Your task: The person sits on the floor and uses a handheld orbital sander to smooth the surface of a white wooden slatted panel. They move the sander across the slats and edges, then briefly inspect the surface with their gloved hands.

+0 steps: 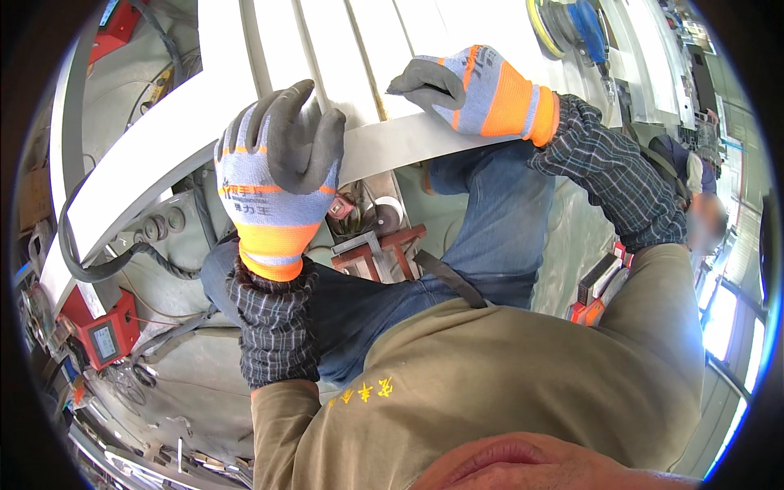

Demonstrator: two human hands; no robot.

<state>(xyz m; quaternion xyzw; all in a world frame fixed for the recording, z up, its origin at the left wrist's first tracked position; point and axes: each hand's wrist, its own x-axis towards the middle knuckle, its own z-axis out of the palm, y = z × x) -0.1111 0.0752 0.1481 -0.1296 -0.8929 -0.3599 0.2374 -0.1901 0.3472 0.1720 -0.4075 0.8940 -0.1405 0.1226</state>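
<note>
My left hand [282, 155], in a grey-blue and orange work glove with dark coated fingers, is over the near edge of the pale metal workpiece [392, 147]. Its thumb stands apart from bent fingers, and nothing shows in its grasp. To the right, my right hand [474, 91] wears a matching glove. Its fingers are curled together just above the same edge, beside a narrow brownish seam [369, 61] between the long strips; whatever they may hold is hidden.
A sander with a yellow-edged pad [549, 28] and blue body lies at the far right. A thick black cable [122, 265] loops over the left side. Red boxes [102, 331] stand at left. Below the edge is a red metal frame [380, 253]. Another person [694, 171] is at right.
</note>
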